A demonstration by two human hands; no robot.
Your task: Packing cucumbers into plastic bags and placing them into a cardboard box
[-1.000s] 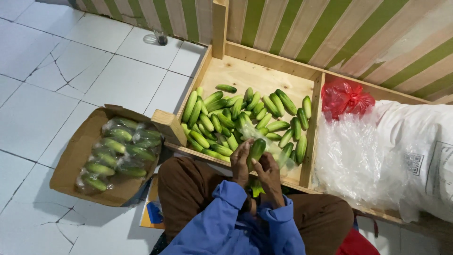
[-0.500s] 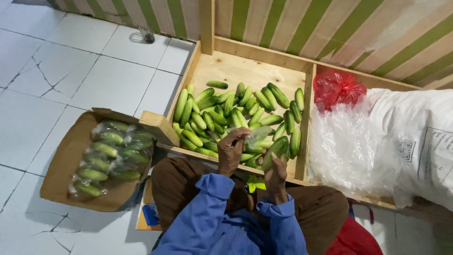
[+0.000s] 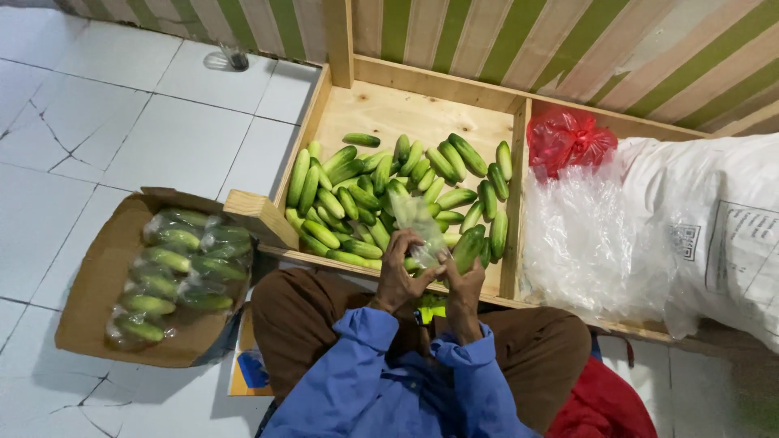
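Note:
My left hand (image 3: 400, 274) and my right hand (image 3: 464, 285) meet at the near edge of a wooden tray (image 3: 381, 113). Together they hold a clear plastic bag (image 3: 419, 223) that stands up between them. My right hand also grips a green cucumber (image 3: 468, 247) next to the bag. A pile of loose cucumbers (image 3: 365, 195) fills the tray just beyond my fingers. My blue sleeves and brown trousers show below.
A cardboard box (image 3: 97, 284) with bagged cucumbers (image 3: 174, 268) lies on the tiled floor at my left. At the right are a stack of clear bags (image 3: 584, 243), a red plastic bag (image 3: 568, 139) and a white sack (image 3: 714, 227). A striped wall runs behind.
The clear bag has gone from lying low in my hands to standing open between them. My right hand has moved slightly right with the cucumber. The view has shifted a little.

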